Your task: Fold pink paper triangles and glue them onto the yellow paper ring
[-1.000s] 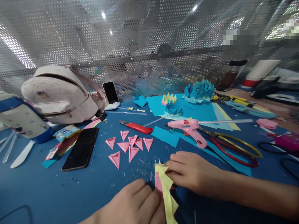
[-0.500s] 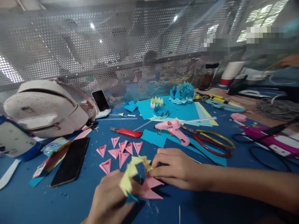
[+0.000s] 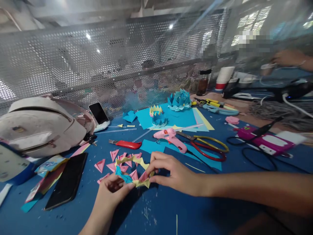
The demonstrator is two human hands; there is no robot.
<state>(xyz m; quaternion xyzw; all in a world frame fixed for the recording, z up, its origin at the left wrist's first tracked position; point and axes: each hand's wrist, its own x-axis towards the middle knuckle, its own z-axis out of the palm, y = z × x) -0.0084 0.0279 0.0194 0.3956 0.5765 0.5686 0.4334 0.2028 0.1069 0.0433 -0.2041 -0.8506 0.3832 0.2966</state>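
A folded paper ring (image 3: 140,161) of yellow, pink and blue points is held between both hands, just above the blue table (image 3: 137,215). My left hand (image 3: 110,192) pinches its blue and yellow side from the lower left. On the right side, my right hand (image 3: 168,173) grips the yellow rim between thumb and fingers. Several folded pink paper triangles (image 3: 99,165) lie behind the ring, partly hidden by it. Beyond my right hand rests a pink glue gun (image 3: 168,134) with a clear stick in its back.
Scissors (image 3: 207,143), a red cutter (image 3: 128,144) and blue paper sheets (image 3: 144,119) lie behind. Blue paper flowers (image 3: 179,99) stand at the back. Left are a phone (image 3: 67,181) and a backpack (image 3: 41,124); right, a purple power strip (image 3: 265,140). Another person's hand (image 3: 290,58) shows far right.
The paper ring has turned, and its pink points now face upward instead of to the right. My left hand has shifted round its lower left edge. The view has tilted slightly.
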